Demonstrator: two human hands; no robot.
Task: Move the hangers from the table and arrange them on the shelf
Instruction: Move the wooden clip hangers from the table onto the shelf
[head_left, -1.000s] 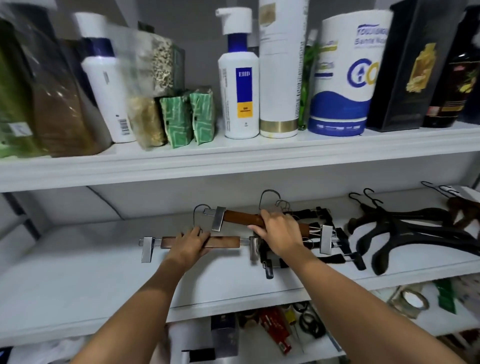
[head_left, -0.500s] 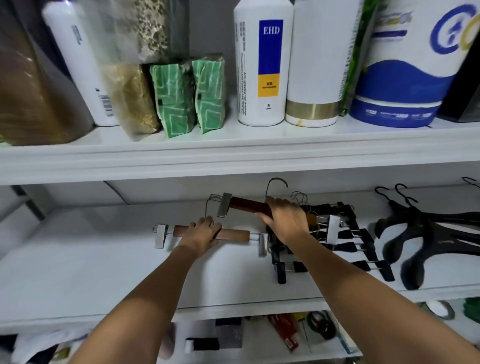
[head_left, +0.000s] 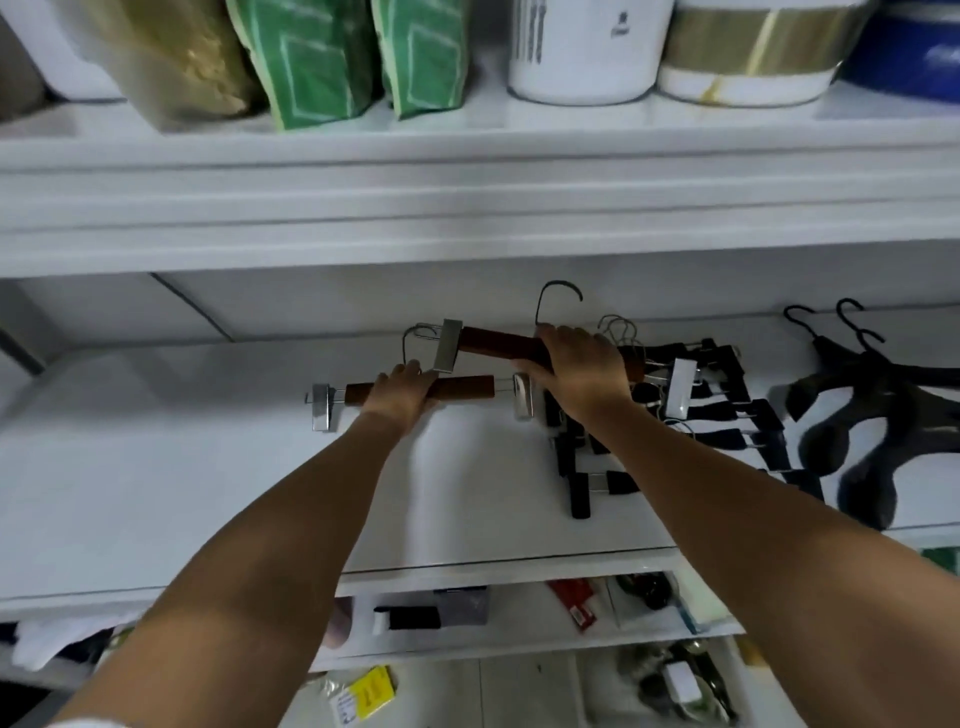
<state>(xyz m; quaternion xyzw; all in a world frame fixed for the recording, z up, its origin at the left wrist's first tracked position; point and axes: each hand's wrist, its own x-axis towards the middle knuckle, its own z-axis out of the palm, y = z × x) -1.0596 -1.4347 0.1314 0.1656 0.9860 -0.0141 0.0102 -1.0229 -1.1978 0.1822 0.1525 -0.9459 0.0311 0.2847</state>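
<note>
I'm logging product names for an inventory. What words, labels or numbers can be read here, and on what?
None can be read.
White bottle: dark print and barcode, blurred.
Yellow packet on the lowest shelf: too small.
Blue-and-white tub: blurred mark.

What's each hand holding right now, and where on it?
Left hand: front wooden clip hanger, gripped mid-bar. Right hand: rear wooden clip hanger, gripped on the bar near its hook. Both sit low over the shelf.
</note>
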